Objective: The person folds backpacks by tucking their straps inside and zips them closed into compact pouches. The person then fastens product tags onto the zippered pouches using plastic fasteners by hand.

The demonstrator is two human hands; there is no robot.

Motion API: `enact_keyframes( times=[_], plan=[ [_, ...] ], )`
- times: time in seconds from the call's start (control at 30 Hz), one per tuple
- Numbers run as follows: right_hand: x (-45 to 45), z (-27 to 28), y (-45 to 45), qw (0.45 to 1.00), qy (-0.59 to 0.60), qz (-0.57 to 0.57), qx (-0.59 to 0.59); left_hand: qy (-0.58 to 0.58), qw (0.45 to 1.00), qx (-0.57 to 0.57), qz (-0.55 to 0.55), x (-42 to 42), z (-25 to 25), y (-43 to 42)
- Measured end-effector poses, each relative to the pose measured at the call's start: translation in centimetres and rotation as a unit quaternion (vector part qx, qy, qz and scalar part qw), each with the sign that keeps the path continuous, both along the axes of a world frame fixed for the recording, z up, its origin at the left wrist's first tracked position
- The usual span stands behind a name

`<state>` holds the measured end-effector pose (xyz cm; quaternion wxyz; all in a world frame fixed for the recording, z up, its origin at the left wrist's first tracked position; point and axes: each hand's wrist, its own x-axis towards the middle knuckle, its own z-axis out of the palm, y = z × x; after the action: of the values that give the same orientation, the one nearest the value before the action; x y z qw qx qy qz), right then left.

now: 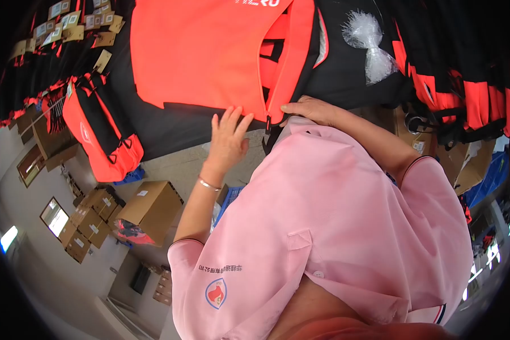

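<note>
A bright orange-red bag (204, 51) with white lettering at its far edge lies flat on a black surface. Its long zipper stands parted at the right, showing black and red inside, and the black zipper pull (268, 122) hangs at the near edge. My left hand (229, 136) rests on the bag's near edge, fingers stretched and spread, left of the pull. Just right of the zipper end, my right hand (314, 110) grips the bag's near corner, its fingers partly folded; their undersides are hidden.
A bundle of clear plastic strips (368, 48) lies on the black cloth (170, 124). Another orange and black bag (99, 130) stands at the left. Tagged bags (56, 34) are stacked far left, more bags (476, 102) at the right. Cardboard boxes (150, 209) sit on the floor.
</note>
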<state>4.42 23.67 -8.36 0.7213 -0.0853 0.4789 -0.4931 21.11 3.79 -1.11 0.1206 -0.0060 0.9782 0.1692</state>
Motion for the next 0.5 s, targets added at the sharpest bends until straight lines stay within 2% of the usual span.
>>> enact_keyframes(
  times=[0.03,0.1,0.17,0.23,0.27,0.3,0.33,0.37,0.43,0.5],
  plan=[
    [-0.2,0.6,-0.2,1.000,-0.022,-0.010,0.012,-0.001,1.000,-0.005,0.006,0.6,-1.0,0.3],
    [-0.7,1.1,-0.3,1.000,-0.015,-0.008,-0.006,0.103,0.993,0.003,0.054,0.1,-3.2,0.2],
    [-2.8,3.9,-0.5,0.994,0.087,0.061,-0.040,0.144,0.988,-0.017,0.050,-2.6,-2.2,0.3],
    [-4.3,6.5,-0.4,0.986,0.140,0.088,-0.005,0.201,0.975,0.062,0.075,-4.4,-1.4,1.2],
    [-5.1,8.1,-0.3,0.914,0.391,0.105,-0.023,0.259,0.962,0.061,0.064,-5.6,-0.7,1.6],
    [-5.7,9.7,-0.2,0.779,0.615,0.111,-0.040,0.269,0.959,0.057,0.064,-6.0,-0.4,1.7],
    [-6.2,11.3,-0.1,0.775,0.630,0.028,-0.039,0.269,0.960,0.052,0.060,-6.4,0.0,1.7],
    [-6.4,11.9,-0.4,0.768,0.638,0.025,-0.040,0.271,0.960,0.048,0.055,-6.9,0.4,1.7],
    [-6.9,12.7,-1.3,0.647,0.736,-0.006,-0.200,0.285,0.956,0.044,0.045,-7.4,1.3,1.7],
    [-6.5,11.1,-2.2,0.653,0.718,0.086,-0.224,0.300,0.952,0.040,0.033,-7.5,2.1,1.5]
  ],
)
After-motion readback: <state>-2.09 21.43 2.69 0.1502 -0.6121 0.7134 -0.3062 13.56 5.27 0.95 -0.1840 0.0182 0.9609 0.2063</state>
